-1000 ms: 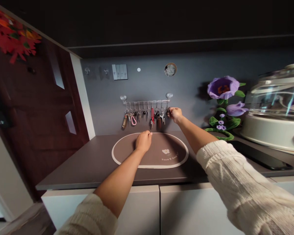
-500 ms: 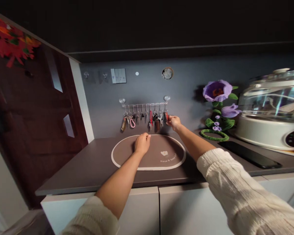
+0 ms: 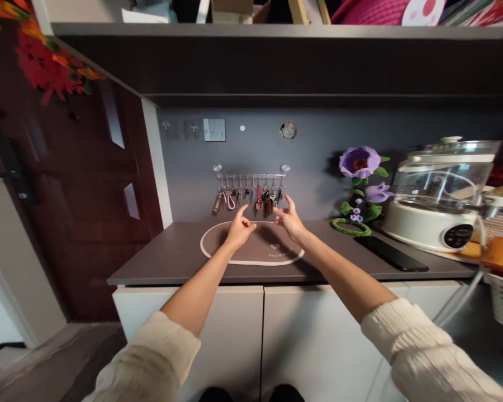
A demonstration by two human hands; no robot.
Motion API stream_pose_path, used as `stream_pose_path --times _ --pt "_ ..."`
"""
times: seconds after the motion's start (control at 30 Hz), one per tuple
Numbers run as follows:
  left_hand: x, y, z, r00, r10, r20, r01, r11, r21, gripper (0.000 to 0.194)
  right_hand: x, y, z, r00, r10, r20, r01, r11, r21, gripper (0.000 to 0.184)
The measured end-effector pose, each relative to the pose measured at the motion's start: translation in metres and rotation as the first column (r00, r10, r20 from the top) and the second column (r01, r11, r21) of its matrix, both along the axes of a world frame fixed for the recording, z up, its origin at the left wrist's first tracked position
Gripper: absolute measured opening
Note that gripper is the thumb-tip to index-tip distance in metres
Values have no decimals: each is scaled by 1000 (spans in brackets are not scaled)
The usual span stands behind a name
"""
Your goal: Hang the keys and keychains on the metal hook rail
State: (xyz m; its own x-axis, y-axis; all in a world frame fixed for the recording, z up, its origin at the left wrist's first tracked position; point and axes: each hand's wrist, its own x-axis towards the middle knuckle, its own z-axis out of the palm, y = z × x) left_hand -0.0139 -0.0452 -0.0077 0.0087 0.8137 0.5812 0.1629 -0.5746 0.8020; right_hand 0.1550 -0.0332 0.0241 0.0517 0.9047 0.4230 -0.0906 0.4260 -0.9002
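Note:
A clear key rack (image 3: 251,176) with two suction cups is fixed to the grey wall, and several keys and key rings hang from its hooks. At its left end hangs a brown tag (image 3: 217,203), then a pink carabiner (image 3: 231,202). A red strap (image 3: 259,196) hangs near the middle, and a small red key (image 3: 281,193) at the right end. My left hand (image 3: 238,228) is over the mat, fingers apart and holding nothing. My right hand (image 3: 290,219) hovers just in front of the rack's right end, fingers spread with nothing in them. Beneath both lies an oval brown mat (image 3: 218,245).
Purple artificial flowers (image 3: 359,163) stand right of the mat, behind a black phone (image 3: 389,254). Further right is a white appliance with a clear lid (image 3: 427,218). A shelf (image 3: 251,61) overhangs the counter. A dark red door (image 3: 88,223) is on the left.
My right hand has let go of the red key at the rack's right end and drawn back, opening. My left hand has uncurled over the mat. The view has shifted back.

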Motion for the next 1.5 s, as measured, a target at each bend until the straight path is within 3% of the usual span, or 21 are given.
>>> stream_pose_path --times 0.1,0.2,0.37,0.53,0.83,0.93,1.03,1.13,1.23,1.37,1.5 --pt "-15 -26 12 995 -98 -7 99 994 54 84 -8 -21 0 990 96 101 -112 979 172 97" --pt "-34 -45 16 991 -125 -53 129 988 82 95 -12 -37 -5 970 128 209 -182 948 262 106" --pt "-61 -62 1 983 -137 -122 147 986 75 105 -7 -57 -25 918 118 378 -234 932 276 107" --pt "-69 -70 -17 974 -185 -127 191 981 29 105 -2 -66 -42 875 38 483 -206 932 300 102" --pt "-70 -63 -17 975 -199 -101 193 979 -61 104 2 -57 -44 872 20 489 -174 946 272 98" --pt "-77 -47 -9 989 -117 -86 112 991 -68 99 11 -40 -37 893 -17 449 -114 958 263 94" --pt "-88 -19 4 990 100 -98 -104 994 -36 92 23 -14 -20 898 -100 428 -5 972 236 82" --pt "-100 18 20 948 302 -105 -305 952 -20 92 34 19 1 915 -167 367 112 980 164 83" --pt "-108 55 34 916 394 -70 -398 916 -56 92 40 55 17 933 -238 269 211 969 125 91" --pt "-106 100 43 916 401 -28 -401 908 -118 88 38 98 23 933 -298 204 289 955 73 103" --pt "-87 127 41 953 262 151 -241 960 -146 78 24 125 16 954 -280 104 273 959 70 101"
